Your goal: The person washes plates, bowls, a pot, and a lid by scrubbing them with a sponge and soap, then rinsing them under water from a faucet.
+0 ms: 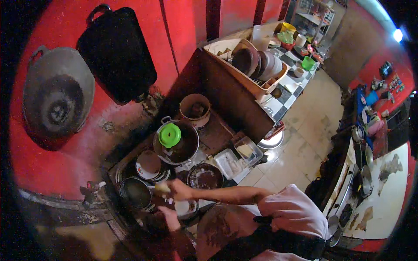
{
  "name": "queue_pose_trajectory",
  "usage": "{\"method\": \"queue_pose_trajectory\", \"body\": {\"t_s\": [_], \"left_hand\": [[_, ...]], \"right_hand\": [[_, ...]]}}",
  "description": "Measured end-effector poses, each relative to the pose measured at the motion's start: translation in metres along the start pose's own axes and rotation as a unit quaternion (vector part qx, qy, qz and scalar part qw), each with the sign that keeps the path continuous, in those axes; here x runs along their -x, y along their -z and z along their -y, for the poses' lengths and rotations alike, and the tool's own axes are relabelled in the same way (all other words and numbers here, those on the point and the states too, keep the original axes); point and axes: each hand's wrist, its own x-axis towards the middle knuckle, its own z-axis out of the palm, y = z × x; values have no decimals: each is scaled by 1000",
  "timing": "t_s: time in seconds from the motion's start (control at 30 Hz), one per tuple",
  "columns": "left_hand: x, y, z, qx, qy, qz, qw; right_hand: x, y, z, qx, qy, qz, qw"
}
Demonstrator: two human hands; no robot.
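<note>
My right hand is closed around a small yellowish thing, perhaps a sponge; motion blurs both. Below it, my left hand is blurred and in shadow, so its grip is unclear. A dark pan with a handle sits left of the hands. Stacked plates stand just beyond it. Near my right forearm is a wet, dark round pan. A whitish container lies under my right hand. Farther off, a large metal pot holds a bright green lid or bowl.
Two clear plastic tubs stand to the right. Beyond the big pot is a beige pot. A dish rack with plates stands on a checkered counter. A wok and a black pan hang on the red wall.
</note>
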Motion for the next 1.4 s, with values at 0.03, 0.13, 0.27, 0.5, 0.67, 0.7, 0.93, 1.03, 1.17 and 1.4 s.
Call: {"method": "queue_pose_trajectory", "body": {"t_s": [0.03, 0.13, 0.27, 0.5, 0.67, 0.7, 0.93, 1.03, 1.17, 1.4], "left_hand": [[-7, 17, 13, -28, -36, 38, 998], [-15, -24, 4, 34, -22, 67, 997], [-31, 4, 9, 23, -120, 67, 990], [43, -98, -1, -202, -92, 132, 966], [36, -105, 3, -95, -132, 108, 981], [44, -120, -3, -205, -99, 66, 971], [55, 23, 52, -709, -165, 121, 675], [64, 28, 34, -743, -224, 124, 618], [17, 63, 18, -751, -283, 72, 593], [-149, 85, -21, -495, -277, -57, 821]], "right_hand": [[-13, 8, 5, -143, -110, -1, 984], [-34, 31, -13, -216, -150, -152, 953], [6, 2, -34, 124, -165, -225, 952], [-20, 26, -52, 263, -244, -161, 919], [5, 37, -30, 223, 179, 131, 949], [10, 41, -59, 212, 118, 122, 962], [8, 4, -143, -241, -464, 26, 852], [9, -18, -196, 38, -304, 239, 921], [12, -33, -236, 175, -95, 265, 944], [27, -65, -240, 286, -252, 272, 884]]}}
